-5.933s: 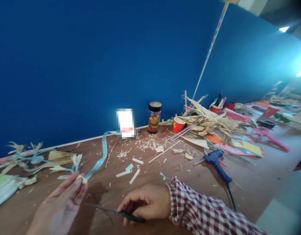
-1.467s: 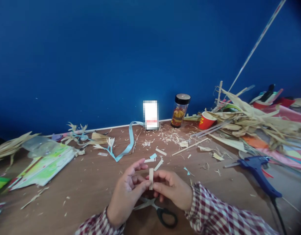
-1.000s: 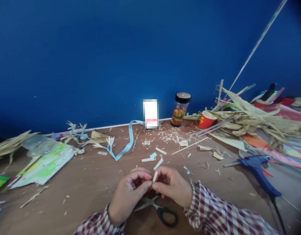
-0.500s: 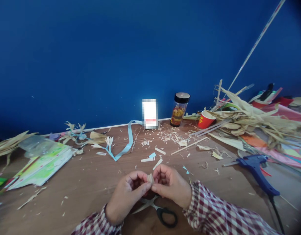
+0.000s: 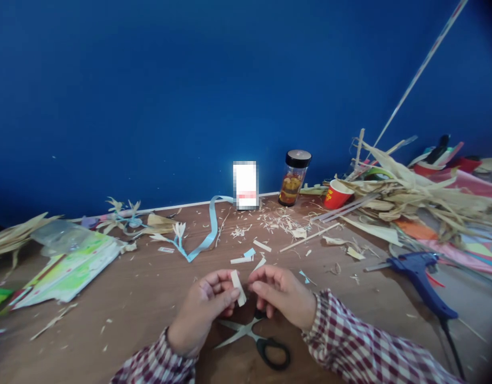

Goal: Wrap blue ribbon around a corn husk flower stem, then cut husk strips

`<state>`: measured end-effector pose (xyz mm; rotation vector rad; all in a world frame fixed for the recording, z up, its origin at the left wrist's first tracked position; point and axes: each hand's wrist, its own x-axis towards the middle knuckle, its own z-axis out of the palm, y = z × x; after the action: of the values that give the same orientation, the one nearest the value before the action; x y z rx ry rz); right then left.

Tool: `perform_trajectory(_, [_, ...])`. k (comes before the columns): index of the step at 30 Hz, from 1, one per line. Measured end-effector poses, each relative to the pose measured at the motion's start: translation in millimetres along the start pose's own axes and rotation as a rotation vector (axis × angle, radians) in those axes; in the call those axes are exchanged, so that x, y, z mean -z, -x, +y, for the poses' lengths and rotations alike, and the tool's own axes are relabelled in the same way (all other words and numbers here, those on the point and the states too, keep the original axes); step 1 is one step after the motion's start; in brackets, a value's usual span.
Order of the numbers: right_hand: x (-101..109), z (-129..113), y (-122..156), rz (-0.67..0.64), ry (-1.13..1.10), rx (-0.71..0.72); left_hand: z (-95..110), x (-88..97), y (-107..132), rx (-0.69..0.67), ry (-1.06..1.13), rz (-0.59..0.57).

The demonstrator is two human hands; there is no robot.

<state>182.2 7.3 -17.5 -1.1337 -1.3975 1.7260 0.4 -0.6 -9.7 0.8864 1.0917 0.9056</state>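
Observation:
Near the front of the table, my left hand (image 5: 204, 312) pinches a short pale strip of dried corn husk (image 5: 238, 288) between thumb and fingers. My right hand (image 5: 284, 296) is just right of the strip, its fingers loosely curled and parted, with nothing visible in them. Below and between both hands, a pair of scissors (image 5: 248, 330) lies on the table with its blades spread; my right hand hides part of one black handle. Several cut pale strips (image 5: 262, 246) and a small light-blue piece (image 5: 250, 253) lie beyond my fingers.
A blue glue gun (image 5: 420, 277) lies on the right, before a heap of dried corn husks (image 5: 414, 197). A red paper cup (image 5: 337, 195) and a lidded jar (image 5: 294, 181) stand at the back. Light-blue ribbon (image 5: 209, 240) curls behind; a green-white packet (image 5: 70, 272) lies left.
My hands have moved apart slightly. The husk strip, earlier between both hands' fingertips, is now held in my left hand alone and shows its length. More of the scissors shows.

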Motion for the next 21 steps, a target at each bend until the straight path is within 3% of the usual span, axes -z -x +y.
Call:
perform_trajectory(5, [-4,1,-1,-0.12,-0.086,-0.019,-1,-4.9,1,0.009,-0.015,-0.029])
perform_trajectory(15, [0,-2,0,-0.056,-0.068,-0.106,-1,-1.3,0,0.037,-0.044,-0.064])
perform_trajectory(21, [20,-3,-9,0.057,0.03,-0.042,8,5.7,-1,0.025,-0.026,0.043])
